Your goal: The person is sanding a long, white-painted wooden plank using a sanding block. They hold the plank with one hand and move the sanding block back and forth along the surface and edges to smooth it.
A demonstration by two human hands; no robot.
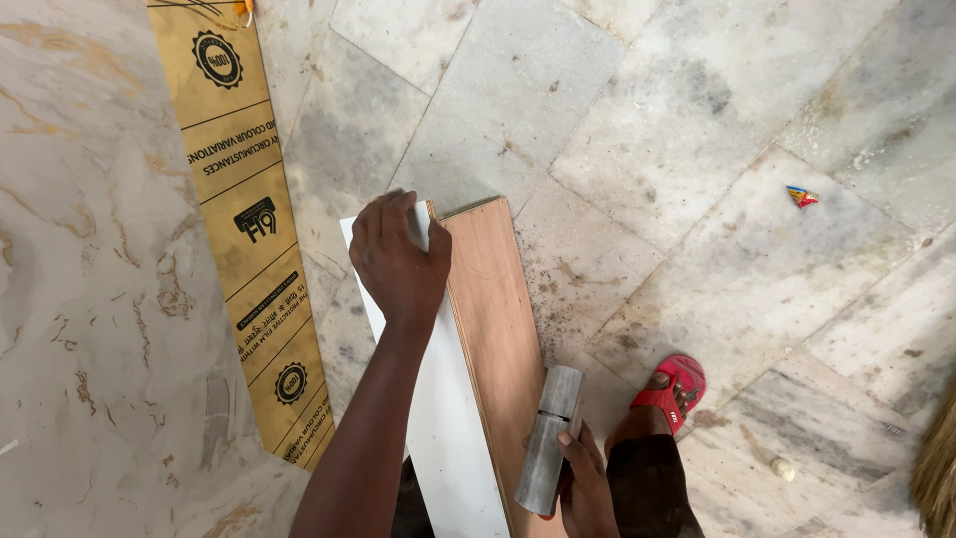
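Plywood board (495, 329), brown face with a white laminate strip alongside, lying on the marble floor (697, 120); long axis runs from the person away up-frame. Left hand (398, 261) closed over its far end. Right hand (583, 488) grips a grey metal cylinder (550, 438) beside the board's near part.

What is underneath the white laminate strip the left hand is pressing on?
The white laminate strip lies against a brown plywood board, whose face shows along its right side. The left hand covers the strip's far end. Marble floor surrounds both; what lies directly beneath the strip is hidden.
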